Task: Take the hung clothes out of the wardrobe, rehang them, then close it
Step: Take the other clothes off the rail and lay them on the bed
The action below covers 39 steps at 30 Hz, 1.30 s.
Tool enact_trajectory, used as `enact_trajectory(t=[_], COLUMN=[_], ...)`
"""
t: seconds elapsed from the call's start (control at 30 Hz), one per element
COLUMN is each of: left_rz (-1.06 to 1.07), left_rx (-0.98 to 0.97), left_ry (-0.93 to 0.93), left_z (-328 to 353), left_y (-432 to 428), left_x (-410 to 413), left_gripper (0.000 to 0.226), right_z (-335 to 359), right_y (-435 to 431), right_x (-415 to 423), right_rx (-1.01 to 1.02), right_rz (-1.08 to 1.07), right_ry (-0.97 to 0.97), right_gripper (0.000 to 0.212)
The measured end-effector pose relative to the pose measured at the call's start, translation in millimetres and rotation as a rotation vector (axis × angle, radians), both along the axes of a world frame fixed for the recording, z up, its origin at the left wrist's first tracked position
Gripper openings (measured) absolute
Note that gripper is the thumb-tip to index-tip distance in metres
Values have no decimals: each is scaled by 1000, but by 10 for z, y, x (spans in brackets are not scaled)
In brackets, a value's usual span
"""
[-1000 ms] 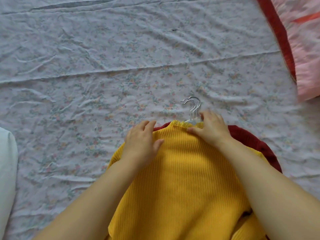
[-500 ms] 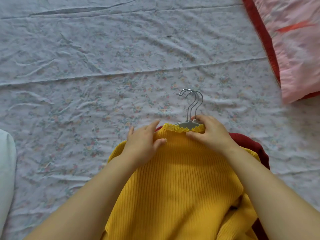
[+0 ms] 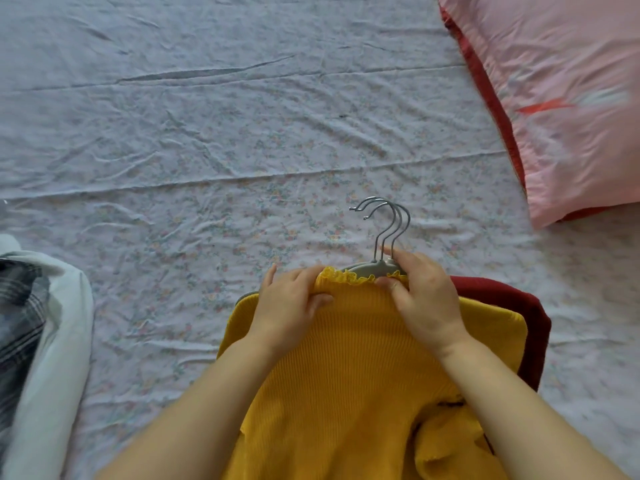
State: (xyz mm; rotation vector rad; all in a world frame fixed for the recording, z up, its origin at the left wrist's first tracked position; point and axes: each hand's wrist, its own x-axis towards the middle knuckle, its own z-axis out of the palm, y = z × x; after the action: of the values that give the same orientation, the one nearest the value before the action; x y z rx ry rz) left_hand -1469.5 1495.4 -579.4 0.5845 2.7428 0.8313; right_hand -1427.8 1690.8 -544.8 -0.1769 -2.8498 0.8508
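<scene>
The hangers [image 3: 382, 233] have been pushed further out of the yellow sweater [image 3: 363, 362], which is laid on the bed [image 3: 207, 161]. Its collar is pinched by the left hand [image 3: 287, 303], the hangers by the right hand [image 3: 426, 303] with curled fingers [image 3: 407, 263]; unhanging looks nearly done

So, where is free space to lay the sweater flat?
Bare sheet lies beyond the hangers, between the pink pillow and the white cloth. Crowded near you: yellow sweater over a red garment, left hand and right hand at its collar.

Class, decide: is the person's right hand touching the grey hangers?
Touching. The head view shows the right hand pinching the grey hangers just above the collar of the yellow sweater.
</scene>
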Motion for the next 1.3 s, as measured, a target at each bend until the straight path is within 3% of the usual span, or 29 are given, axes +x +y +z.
enact_trajectory(t=[0.37,0.57,0.8,0.93,1.3], left_rz=[102,205,190,160,181], left_rx=[91,107,181,243,208], left_ry=[245,289,366,541,820], left_z=[1450,2058,2653,3001,3832], left_y=[-712,-1237,-2015,-2623,-3774], left_x=[675,1280,2065,2636,3325], left_gripper=[39,46,47,42,39], right_z=[1443,2137,2808,3160,3836], right_y=[-660,-1197,-2064,-2736,-3791], right_x=[476,993,1932,2579,3314], right_rx=[-30,32,151,203,45], right_rz=[134,206,140,92,47], right_ry=[113,216,309,354,395], right_gripper=[47,53,59,57,56])
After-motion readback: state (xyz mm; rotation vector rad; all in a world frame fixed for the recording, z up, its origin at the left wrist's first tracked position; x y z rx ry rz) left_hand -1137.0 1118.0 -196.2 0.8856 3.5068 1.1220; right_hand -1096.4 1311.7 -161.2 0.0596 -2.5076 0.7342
